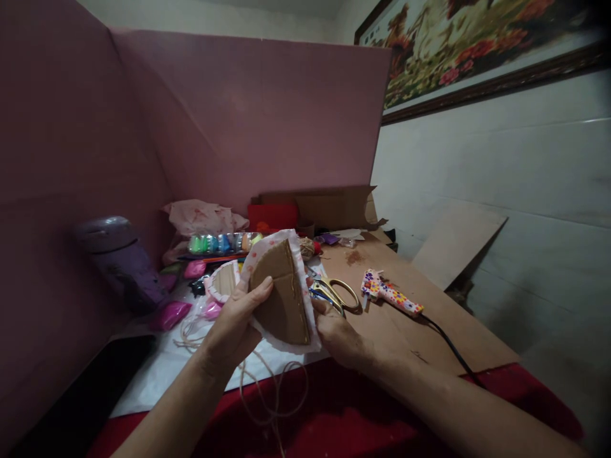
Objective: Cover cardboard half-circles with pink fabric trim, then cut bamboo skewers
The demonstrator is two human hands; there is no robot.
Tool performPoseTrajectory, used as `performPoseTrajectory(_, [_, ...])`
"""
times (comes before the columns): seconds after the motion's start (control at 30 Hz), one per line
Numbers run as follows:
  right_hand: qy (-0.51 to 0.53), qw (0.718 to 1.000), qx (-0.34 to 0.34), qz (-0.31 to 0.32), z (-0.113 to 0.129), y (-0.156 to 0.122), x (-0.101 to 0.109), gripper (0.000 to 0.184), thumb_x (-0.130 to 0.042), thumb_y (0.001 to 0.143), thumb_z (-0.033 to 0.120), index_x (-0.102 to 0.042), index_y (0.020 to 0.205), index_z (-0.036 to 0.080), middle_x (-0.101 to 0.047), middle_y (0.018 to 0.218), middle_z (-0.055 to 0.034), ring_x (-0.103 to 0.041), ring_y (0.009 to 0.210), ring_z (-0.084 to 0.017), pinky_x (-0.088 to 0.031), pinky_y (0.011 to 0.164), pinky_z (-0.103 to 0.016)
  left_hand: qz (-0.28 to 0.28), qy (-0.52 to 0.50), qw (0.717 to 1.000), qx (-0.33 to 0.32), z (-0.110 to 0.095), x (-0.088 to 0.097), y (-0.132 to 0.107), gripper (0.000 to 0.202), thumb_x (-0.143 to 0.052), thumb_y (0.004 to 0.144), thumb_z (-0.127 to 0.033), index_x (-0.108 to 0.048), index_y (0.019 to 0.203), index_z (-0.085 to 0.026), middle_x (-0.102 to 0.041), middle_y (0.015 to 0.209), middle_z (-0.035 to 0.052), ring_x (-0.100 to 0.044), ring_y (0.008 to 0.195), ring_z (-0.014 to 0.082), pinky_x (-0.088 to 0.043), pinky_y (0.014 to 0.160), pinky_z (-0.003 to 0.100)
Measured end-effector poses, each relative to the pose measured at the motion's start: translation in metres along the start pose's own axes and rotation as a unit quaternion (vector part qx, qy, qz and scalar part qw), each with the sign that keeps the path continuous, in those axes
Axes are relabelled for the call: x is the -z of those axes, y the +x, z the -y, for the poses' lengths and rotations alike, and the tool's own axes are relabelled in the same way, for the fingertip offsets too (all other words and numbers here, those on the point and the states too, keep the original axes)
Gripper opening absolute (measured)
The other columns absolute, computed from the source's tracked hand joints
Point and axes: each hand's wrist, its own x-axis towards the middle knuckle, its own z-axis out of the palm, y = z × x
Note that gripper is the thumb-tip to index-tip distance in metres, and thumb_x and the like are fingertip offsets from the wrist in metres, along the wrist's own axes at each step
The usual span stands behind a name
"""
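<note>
Left hand (242, 321) grasping brown cardboard half-circle (280, 302) with white, pink-dotted fabric border (262, 250)

Above the red-covered worktop (363, 407), it looks light, stiff and soft-edged, best held by the cardboard. Right hand (338, 334) is at the straight side, its grip hidden.

left hand (241, 318) grips, thumb (260, 292) uppermost; right hand (338, 331) curled; forearms (179, 391) angled inward.

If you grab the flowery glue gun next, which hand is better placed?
Probably the right hand: it's nearer the glue gun, which lies on that side. The left hand is farther away, holding the cardboard half-circle.
</note>
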Motion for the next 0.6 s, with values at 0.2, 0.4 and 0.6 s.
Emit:
performPoseTrajectory(0.2, [-0.045,0.998,0.034,0.026,0.004,-0.002,0.002,0.051,-0.051,0.072,0.068,-0.067,0.078,0.020,-0.066,0.079,-0.0044,-0.060,0.077,-0.020,-0.045,0.081,-0.037,-0.008,0.007,1.000,-0.001,0.001,0.001,-0.001,0.057,-0.056,0.082,-0.021,-0.036,0.135,-0.032,-0.065,0.112,0.0049,-0.061,0.102,0.0234,-0.048,0.090,0.039])
performPoseTrajectory(0.4, [-0.100,0.991,0.075,0.051,0.009,-0.005,0.002,0.056,-0.040,0.078,0.068,-0.064,0.080,0.018,-0.063,0.074,-0.0036,-0.057,0.072,-0.018,-0.046,0.074,-0.032,-0.031,0.005,0.999,-0.009,0.002,-0.003,-0.001,0.058,-0.056,0.082,-0.019,-0.036,0.134,-0.036,-0.063,0.117,0.0017,-0.060,0.105,0.0201,-0.046,0.094,0.037])
performPoseTrajectory(0.6, [-0.210,0.971,0.109,-0.027,-0.002,-0.008,0.003,0.057,-0.032,0.084,0.065,-0.056,0.063,0.018,-0.050,0.056,-0.0006,-0.046,0.057,-0.014,-0.038,0.054,-0.026,-0.030,-0.003,0.999,-0.024,0.003,-0.011,-0.001,0.057,-0.058,0.081,-0.019,-0.039,0.132,-0.035,-0.064,0.115,0.0025,-0.063,0.100,0.0217,-0.048,0.091,0.040])
